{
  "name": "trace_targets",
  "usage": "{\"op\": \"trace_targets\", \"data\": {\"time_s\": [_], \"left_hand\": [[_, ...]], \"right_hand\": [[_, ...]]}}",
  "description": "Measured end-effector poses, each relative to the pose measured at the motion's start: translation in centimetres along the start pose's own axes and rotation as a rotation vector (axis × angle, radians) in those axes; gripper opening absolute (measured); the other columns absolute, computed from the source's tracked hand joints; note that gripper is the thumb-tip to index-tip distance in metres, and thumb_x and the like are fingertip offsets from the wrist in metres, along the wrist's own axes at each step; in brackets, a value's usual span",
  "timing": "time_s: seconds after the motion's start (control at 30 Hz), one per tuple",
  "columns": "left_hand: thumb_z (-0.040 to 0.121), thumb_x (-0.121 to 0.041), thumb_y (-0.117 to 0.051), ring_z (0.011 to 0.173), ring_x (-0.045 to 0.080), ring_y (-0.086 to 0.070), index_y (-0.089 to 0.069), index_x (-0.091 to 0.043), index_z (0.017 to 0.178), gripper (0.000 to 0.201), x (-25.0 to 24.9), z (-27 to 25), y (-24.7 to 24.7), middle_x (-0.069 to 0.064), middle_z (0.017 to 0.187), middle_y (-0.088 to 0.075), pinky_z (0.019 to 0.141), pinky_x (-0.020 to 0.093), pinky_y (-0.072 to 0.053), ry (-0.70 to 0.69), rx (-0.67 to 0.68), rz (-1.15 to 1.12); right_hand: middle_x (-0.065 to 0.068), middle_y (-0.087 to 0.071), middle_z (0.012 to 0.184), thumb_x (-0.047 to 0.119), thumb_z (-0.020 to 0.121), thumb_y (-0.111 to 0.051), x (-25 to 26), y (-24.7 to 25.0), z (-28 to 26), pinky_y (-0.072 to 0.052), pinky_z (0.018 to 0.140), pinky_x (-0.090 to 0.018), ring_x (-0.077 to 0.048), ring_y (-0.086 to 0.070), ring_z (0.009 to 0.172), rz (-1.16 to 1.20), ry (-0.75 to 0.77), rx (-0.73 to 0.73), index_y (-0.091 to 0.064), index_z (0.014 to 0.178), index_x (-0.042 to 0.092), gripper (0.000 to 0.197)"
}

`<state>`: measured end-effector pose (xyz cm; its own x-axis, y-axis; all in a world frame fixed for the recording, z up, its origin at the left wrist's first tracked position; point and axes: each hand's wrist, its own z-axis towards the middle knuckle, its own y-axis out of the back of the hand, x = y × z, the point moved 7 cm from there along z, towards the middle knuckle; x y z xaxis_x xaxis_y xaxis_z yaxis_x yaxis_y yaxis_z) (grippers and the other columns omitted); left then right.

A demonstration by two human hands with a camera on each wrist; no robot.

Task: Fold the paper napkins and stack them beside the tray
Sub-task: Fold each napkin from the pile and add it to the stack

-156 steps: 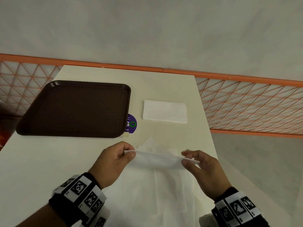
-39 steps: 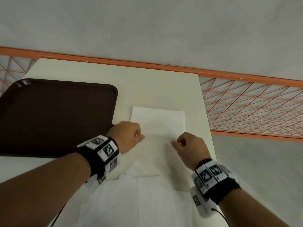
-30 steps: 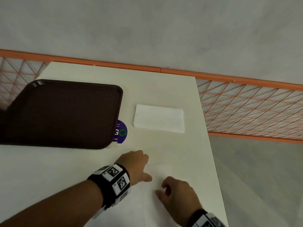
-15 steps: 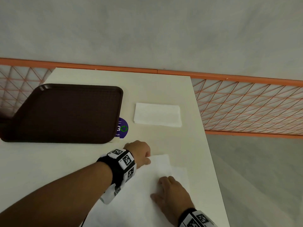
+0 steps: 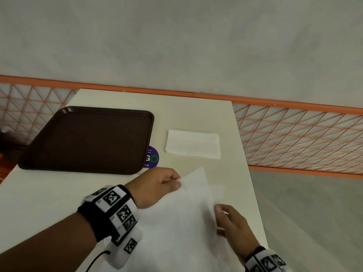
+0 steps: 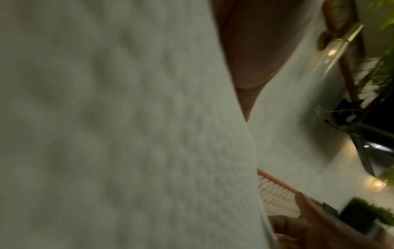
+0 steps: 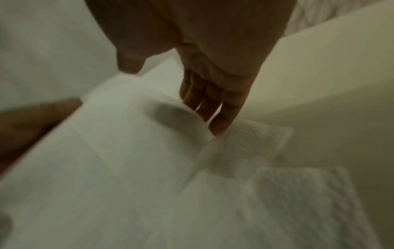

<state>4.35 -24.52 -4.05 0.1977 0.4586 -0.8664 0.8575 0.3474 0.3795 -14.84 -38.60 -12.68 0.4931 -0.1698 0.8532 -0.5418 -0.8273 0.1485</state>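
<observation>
At the lower centre of the head view, an unfolded white napkin is held by both hands above the cream table. Its far left corner is pinched between thumb and curled fingers of the left hand, seen just left of centre frame. The right edge of the sheet is gripped by the right hand, lower right of centre, with the thumb on top. In the right wrist view, the fingers of that hand are seen extended downward at upper centre, with the sheet curling over them, and a textured corner of another loose napkin lies just beneath their tips; more white paper fills the bottom of that frame. The left wrist view is blurred and mostly filled with embossed paper, so the pinch cannot be confirmed from it. A stack of folded napkins lies flat on the table right of centre frame, just beside the right rim of the dark brown tray, which occupies the middle left. A round purple sticker is partly covered by the tray's near right corner. An orange lattice railing runs across the frame behind the table.
</observation>
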Motion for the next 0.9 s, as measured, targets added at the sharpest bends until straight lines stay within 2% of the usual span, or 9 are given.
{"op": "trace_targets", "data": {"time_s": [0.07,0.17,0.3,0.47,0.53,0.6,0.7,0.8,0.9], "left_hand": [[0.084,-0.042,-0.061,0.080,0.031,-0.066,-0.067,-0.023,0.088,0.021,1.0,0.1,1.0,0.010,0.087,-0.072,0.082,0.050,-0.051,0.022,-0.078,0.041],[0.091,-0.031,-0.062,0.082,0.020,-0.065,-0.071,-0.018,0.093,0.016,2.5,0.4,1.7,0.000,0.084,-0.071,0.081,0.037,-0.053,0.051,-0.174,0.282],[0.095,-0.035,-0.054,0.096,0.015,-0.059,-0.071,-0.017,0.104,0.026,2.9,1.0,1.3,-0.003,0.104,-0.064,0.090,0.034,-0.048,0.045,-0.183,0.581],[0.099,-0.037,-0.045,0.102,0.017,-0.055,-0.068,-0.019,0.109,0.031,1.1,1.3,0.0,-0.003,0.111,-0.057,0.092,0.037,-0.045,-0.021,-0.110,0.751],[0.098,-0.034,-0.047,0.092,0.013,-0.059,-0.067,-0.018,0.106,0.026,-0.2,0.8,-0.3,-0.006,0.099,-0.062,0.087,0.030,-0.048,-0.071,-0.076,0.638],[0.096,-0.029,-0.054,0.082,0.010,-0.061,-0.068,-0.017,0.098,0.019,-1.7,0.2,0.5,-0.008,0.086,-0.066,0.077,0.023,-0.048,-0.113,-0.115,0.450],[0.094,-0.025,-0.058,0.069,0.001,-0.058,-0.067,-0.023,0.085,0.014,-2.1,-0.3,2.8,-0.010,0.075,-0.066,0.067,0.016,-0.044,-0.095,-0.254,0.180],[0.095,-0.023,-0.056,0.073,0.006,-0.059,-0.069,-0.016,0.093,0.014,0.1,-0.7,4.4,-0.003,0.081,-0.069,0.072,0.022,-0.047,0.026,-0.402,-0.024],[0.096,-0.020,-0.055,0.090,0.012,-0.060,-0.065,-0.013,0.112,0.020,3.0,-1.5,4.5,0.004,0.102,-0.069,0.084,0.026,-0.047,0.188,-0.521,-0.083]], "right_hand": [[-0.018,-0.068,0.084,0.034,0.084,-0.073,0.0,-0.5,0.0,-0.052,0.071,-0.036,-0.020,-0.061,0.077,0.070,-0.028,0.061,-0.070,0.094,0.013,0.024],[-0.006,-0.063,0.069,0.018,0.083,-0.075,-0.3,-0.9,0.4,-0.044,0.062,-0.029,-0.017,-0.054,0.065,0.008,0.027,0.067,-0.069,0.075,0.011,0.012],[0.008,-0.056,0.058,0.024,0.081,-0.076,-0.9,-1.2,1.0,-0.043,0.059,-0.024,-0.009,-0.047,0.057,-0.256,0.075,0.004,-0.062,0.064,0.015,0.024],[0.005,-0.054,0.061,0.048,0.072,-0.070,-1.1,-1.7,0.6,-0.045,0.060,-0.032,-0.012,-0.046,0.058,-0.398,0.041,0.048,-0.060,0.073,0.004,0.045],[0.003,-0.052,0.062,0.049,0.070,-0.071,-1.0,-1.5,0.1,-0.042,0.060,-0.031,-0.014,-0.046,0.059,-0.349,0.010,0.079,-0.058,0.071,0.002,0.049],[0.000,-0.066,0.070,0.046,0.069,-0.076,-0.5,-1.4,-0.7,-0.051,0.063,-0.033,-0.018,-0.060,0.065,-0.177,-0.054,0.117,-0.066,0.077,0.004,0.043],[-0.013,-0.072,0.087,0.016,0.081,-0.075,0.0,-1.5,-1.8,-0.058,0.078,-0.046,-0.029,-0.068,0.078,0.148,-0.179,0.167,-0.070,0.096,0.000,0.022],[-0.013,-0.065,0.070,0.007,0.083,-0.067,0.6,-1.6,-2.1,-0.055,0.083,-0.051,-0.026,-0.064,0.062,0.419,-0.222,0.154,-0.062,0.079,0.003,0.008],[-0.014,-0.071,0.090,0.015,0.080,-0.067,1.3,-2.1,-1.9,-0.052,0.084,-0.051,-0.030,-0.068,0.079,0.515,-0.228,0.140,-0.062,0.084,0.010,0.008]]}}
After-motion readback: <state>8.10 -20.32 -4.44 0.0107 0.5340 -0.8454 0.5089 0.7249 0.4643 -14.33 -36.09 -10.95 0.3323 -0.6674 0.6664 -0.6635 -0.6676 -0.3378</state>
